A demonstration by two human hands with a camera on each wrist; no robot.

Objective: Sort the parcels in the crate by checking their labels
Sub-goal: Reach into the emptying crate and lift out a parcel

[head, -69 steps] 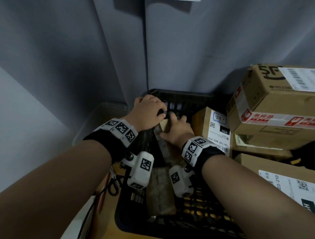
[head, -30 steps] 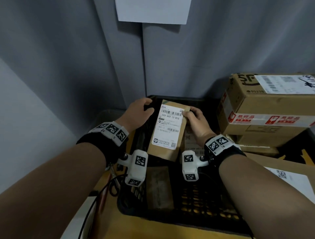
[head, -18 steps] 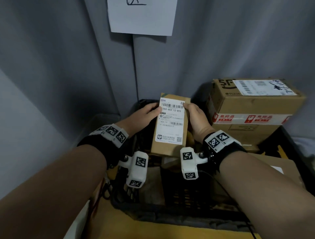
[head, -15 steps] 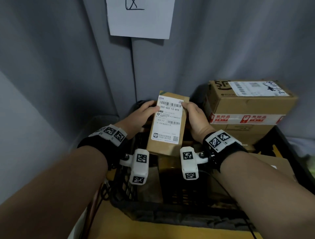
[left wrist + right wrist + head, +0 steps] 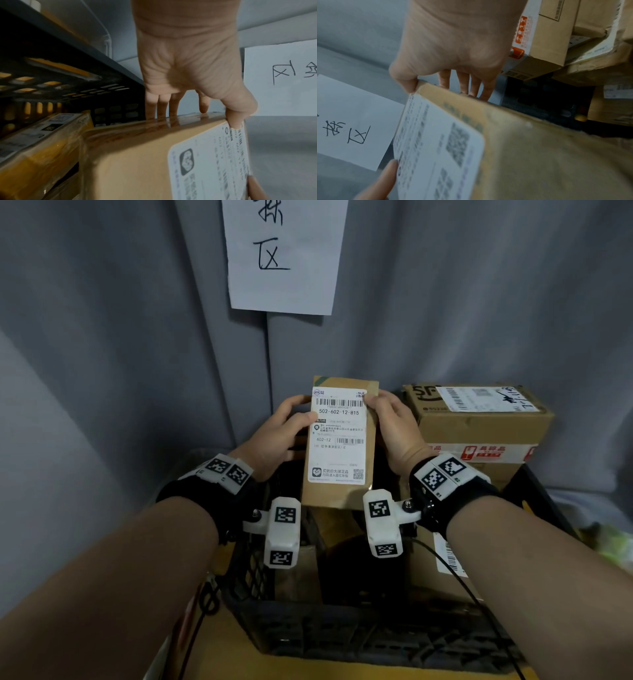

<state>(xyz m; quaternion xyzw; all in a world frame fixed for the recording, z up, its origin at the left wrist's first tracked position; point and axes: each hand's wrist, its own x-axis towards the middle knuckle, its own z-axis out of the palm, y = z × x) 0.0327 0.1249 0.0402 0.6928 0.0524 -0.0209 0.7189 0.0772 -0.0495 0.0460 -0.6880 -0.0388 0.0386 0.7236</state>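
At the far left a grey curtain point(image 5: 102, 337) hangs in folds behind everything. The left hand point(image 5: 277, 436) comes next, its thumb laid on the label face and its fingers point(image 5: 161, 106) curled round the back of the left edge, so it pinches the small brown parcel point(image 5: 339, 494) near the top. That parcel is held upright above the black crate point(image 5: 342, 631), clear of the boxes inside, with its white shipping label point(image 5: 339, 436) turned toward the head camera; the printed number 502-602-12-815 reads plainly under a barcode. Above it, a white paper sign point(image 5: 281, 254) with handwritten characters is fixed to the curtain. The right hand point(image 5: 394, 429) grips the parcel's right edge in the same manner, thumb at the label's upper corner and fingers point(image 5: 467, 83) behind the cardboard, clamped on it. Both wrists wear black bands carrying white camera units with square black-and-white markers. Inside the crate, below the held parcel, lie more brown boxes, one with a label showing in the left wrist view point(image 5: 34, 135). To the right a larger carton point(image 5: 479, 419) with a white label on top and red-printed tape across its front sits on other cartons stacked in the crate's right part. The crate stands on a yellow-brown tabletop point(image 5: 219, 655).
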